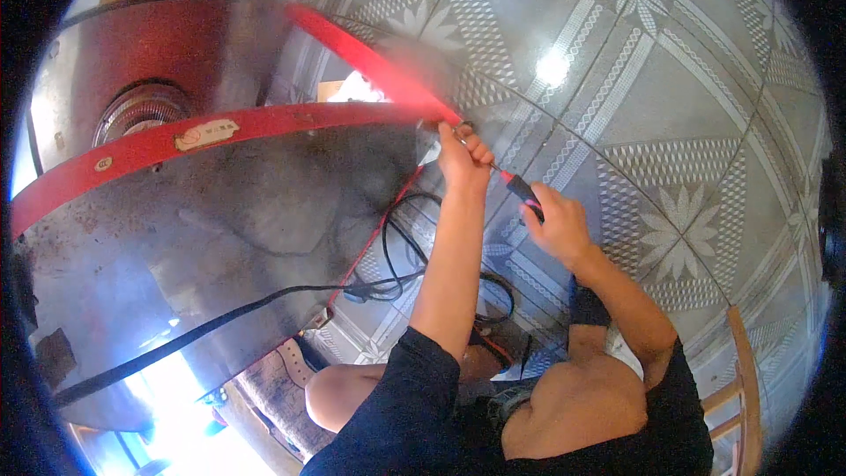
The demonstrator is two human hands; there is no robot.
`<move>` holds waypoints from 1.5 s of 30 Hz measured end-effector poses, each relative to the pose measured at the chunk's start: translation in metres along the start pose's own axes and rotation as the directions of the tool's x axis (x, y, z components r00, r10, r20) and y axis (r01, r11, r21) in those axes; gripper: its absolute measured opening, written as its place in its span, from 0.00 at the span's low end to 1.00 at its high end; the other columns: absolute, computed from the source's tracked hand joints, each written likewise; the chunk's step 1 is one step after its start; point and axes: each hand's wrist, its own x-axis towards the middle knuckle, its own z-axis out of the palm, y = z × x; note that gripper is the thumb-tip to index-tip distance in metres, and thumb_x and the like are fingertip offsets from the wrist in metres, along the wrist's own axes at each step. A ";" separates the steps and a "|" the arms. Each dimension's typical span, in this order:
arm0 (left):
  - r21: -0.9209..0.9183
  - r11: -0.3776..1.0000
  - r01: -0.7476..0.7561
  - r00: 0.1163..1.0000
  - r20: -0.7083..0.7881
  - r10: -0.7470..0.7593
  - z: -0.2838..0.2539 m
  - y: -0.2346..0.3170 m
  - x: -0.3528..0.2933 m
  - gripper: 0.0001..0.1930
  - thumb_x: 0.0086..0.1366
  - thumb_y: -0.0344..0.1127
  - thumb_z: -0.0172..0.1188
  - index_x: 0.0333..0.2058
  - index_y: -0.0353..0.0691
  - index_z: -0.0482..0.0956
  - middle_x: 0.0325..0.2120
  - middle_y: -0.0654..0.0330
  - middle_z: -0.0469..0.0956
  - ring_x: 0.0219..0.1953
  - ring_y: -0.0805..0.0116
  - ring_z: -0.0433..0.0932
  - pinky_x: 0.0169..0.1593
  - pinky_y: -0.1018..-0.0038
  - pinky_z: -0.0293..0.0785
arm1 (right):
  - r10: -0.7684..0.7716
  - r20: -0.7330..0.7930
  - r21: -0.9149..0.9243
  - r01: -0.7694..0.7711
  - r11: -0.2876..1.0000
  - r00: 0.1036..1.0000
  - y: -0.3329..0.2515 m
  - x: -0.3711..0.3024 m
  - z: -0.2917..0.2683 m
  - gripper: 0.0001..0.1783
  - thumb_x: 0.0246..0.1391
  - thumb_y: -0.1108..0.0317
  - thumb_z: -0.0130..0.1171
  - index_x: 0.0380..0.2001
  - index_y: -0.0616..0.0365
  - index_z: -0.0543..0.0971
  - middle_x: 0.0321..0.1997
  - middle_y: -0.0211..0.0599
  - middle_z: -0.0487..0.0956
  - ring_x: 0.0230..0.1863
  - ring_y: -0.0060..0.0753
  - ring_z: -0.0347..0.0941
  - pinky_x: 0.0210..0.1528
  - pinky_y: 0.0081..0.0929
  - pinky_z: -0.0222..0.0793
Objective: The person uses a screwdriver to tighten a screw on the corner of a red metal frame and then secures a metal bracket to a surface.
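The right hand's (560,227) grip is clamped on a screwdriver (522,191), shaft toward ten o'clock; the left hand (464,159) (grip: cannot tell) meets the red frame (291,116).

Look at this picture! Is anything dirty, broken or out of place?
Yes, a bit. The grey panel has dark blotches and specks, so it looks dirty. The pale sticker on its red edge looks scuffed. The black cord curls in loose loops, so it looks untidy. I see no clear spill.

Gray flr tiles (701,79) w/ white flowers, wood frame (747,388) w/ rungs btm R
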 end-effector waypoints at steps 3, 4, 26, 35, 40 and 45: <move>0.031 0.998 -0.048 0.999 0.028 0.047 -0.003 -0.001 0.001 0.18 0.61 0.51 0.42 0.20 0.44 0.61 0.09 0.72 0.46 0.11 0.79 0.44 0.16 0.79 0.43 | -0.331 -0.124 -0.488 0.233 0.841 0.936 -0.009 -0.003 0.003 0.19 0.50 0.58 0.49 0.40 0.59 0.66 0.20 0.34 0.69 0.12 0.27 0.63 0.10 0.25 0.57; 0.040 0.999 -0.035 0.997 0.071 0.032 -0.005 0.000 0.001 0.16 0.61 0.48 0.43 0.21 0.44 0.62 0.10 0.72 0.46 0.11 0.79 0.44 0.16 0.80 0.43 | -0.334 -0.104 -0.482 0.247 0.841 0.937 -0.007 -0.001 0.004 0.19 0.49 0.58 0.49 0.41 0.59 0.66 0.20 0.34 0.69 0.13 0.28 0.64 0.10 0.25 0.57; 0.941 0.024 -0.337 0.701 0.234 0.674 -0.015 0.007 -0.025 0.07 0.55 0.33 0.51 0.31 0.36 0.72 0.26 0.58 0.72 0.27 0.64 0.71 0.35 0.69 0.68 | -0.047 -0.197 0.004 0.048 0.999 0.979 -0.001 -0.003 0.010 0.16 0.46 0.59 0.54 0.33 0.61 0.73 0.16 0.26 0.69 0.19 0.27 0.67 0.25 0.26 0.63; -0.038 -0.990 -0.139 0.337 0.938 -0.083 0.014 0.054 -0.023 0.06 0.44 0.34 0.51 0.21 0.43 0.76 0.22 0.60 0.70 0.32 0.64 0.68 0.33 0.68 0.64 | 0.314 0.084 0.358 -0.323 0.876 0.946 -0.014 -0.006 0.003 0.14 0.51 0.57 0.50 0.32 0.57 0.71 0.19 0.27 0.69 0.16 0.18 0.63 0.12 0.16 0.56; -0.217 -0.924 -0.316 0.523 0.773 -0.360 0.035 0.069 -0.012 0.05 0.45 0.33 0.52 0.18 0.43 0.77 0.20 0.61 0.74 0.30 0.64 0.73 0.29 0.70 0.71 | 0.291 0.195 0.348 -0.343 0.872 0.937 -0.019 -0.008 -0.006 0.12 0.53 0.59 0.47 0.32 0.56 0.69 0.18 0.30 0.70 0.11 0.17 0.60 0.10 0.14 0.53; -0.351 -0.843 -0.407 0.573 0.621 -0.535 0.052 0.077 0.004 0.05 0.45 0.33 0.52 0.18 0.43 0.77 0.19 0.60 0.75 0.28 0.63 0.76 0.28 0.69 0.73 | 0.213 0.138 0.321 -0.247 0.914 0.967 -0.003 0.004 -0.006 0.11 0.53 0.59 0.46 0.30 0.56 0.70 0.14 0.29 0.69 0.12 0.17 0.60 0.12 0.16 0.53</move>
